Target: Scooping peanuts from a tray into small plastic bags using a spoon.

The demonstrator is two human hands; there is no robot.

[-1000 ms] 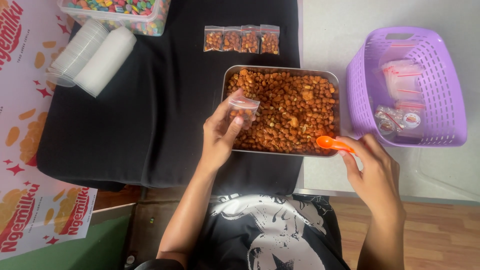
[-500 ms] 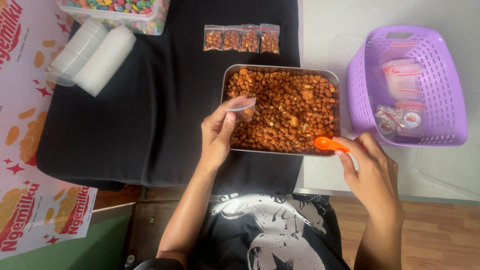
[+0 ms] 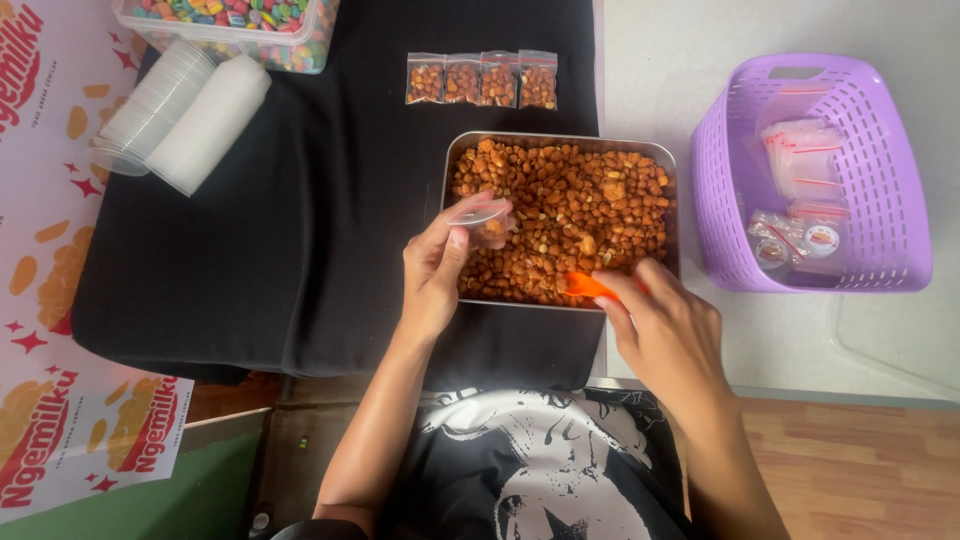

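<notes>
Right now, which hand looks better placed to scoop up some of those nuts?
The right hand, probably: it holds the orange spoon with its bowl down at the nuts in the metal tray. The left hand is busy pinching a small clear bag above the tray's left side.

Orange spoon (image 3: 590, 287); reddish-brown coated nuts (image 3: 580, 215) in silver metal tray (image 3: 560, 141); lilac slotted basket (image 3: 810, 170); black cloth (image 3: 300, 220); clear little bag (image 3: 482, 216); multicoloured candies (image 3: 240, 15).
</notes>
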